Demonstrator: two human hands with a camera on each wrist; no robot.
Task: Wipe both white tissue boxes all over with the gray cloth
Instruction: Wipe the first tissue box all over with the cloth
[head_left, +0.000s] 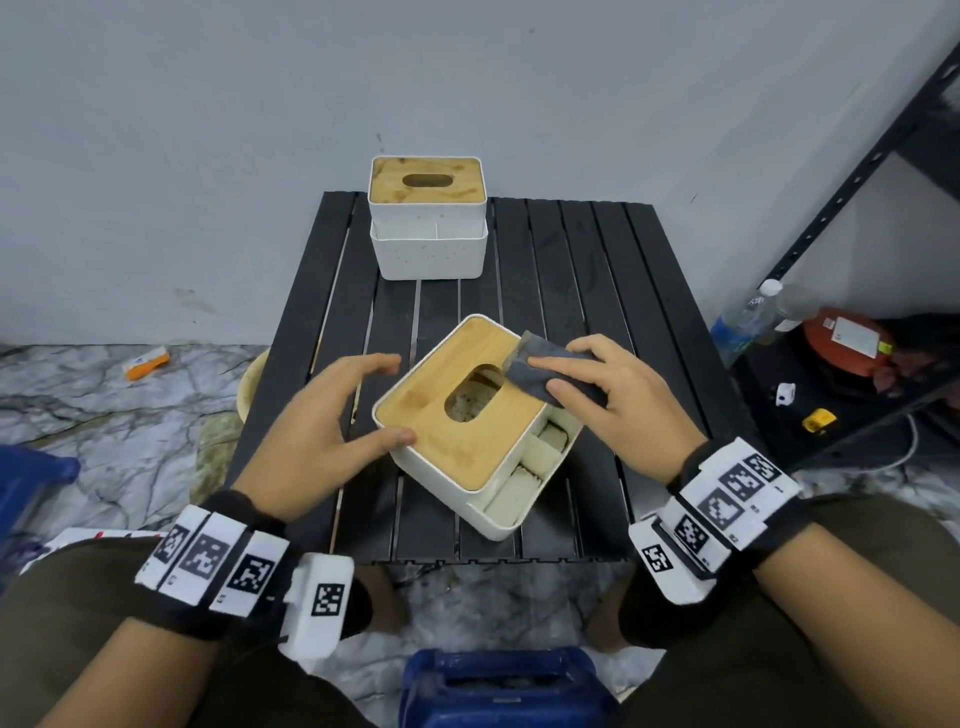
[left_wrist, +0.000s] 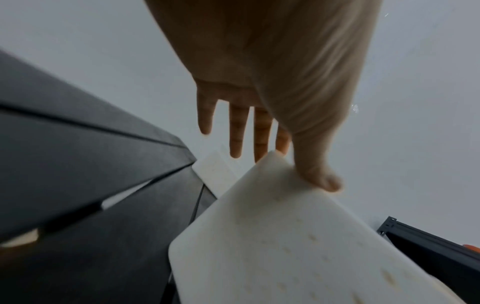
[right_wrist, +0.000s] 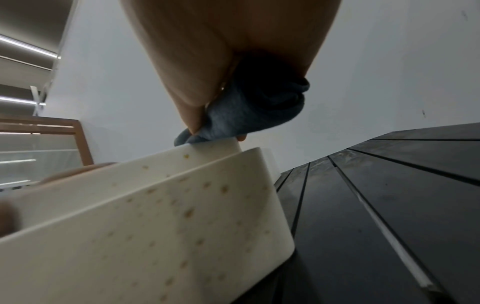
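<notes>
While my right hand (head_left: 610, 395) pinches the folded gray cloth (head_left: 545, 371) between thumb and fingers, the cloth lies against the wooden lid (head_left: 457, 410) of the near tissue box (head_left: 498, 512), beside the oval slot (head_left: 474, 392). Near box sits skewed on the black slatted table (head_left: 597, 249), white walls speckled with yellowish spots; side compartments (head_left: 540, 457) open along its right edge. My left hand (head_left: 317, 431) holds nothing: fingers straight and spread, thumb tip resting on the box's near-left corner, other fingers off the box. Second tissue box (head_left: 428, 218), same wooden lid, stands at the table's far edge, well apart from the near one. Right of table: black metal shelf (head_left: 852, 192), plastic bottle (head_left: 748, 319).
</notes>
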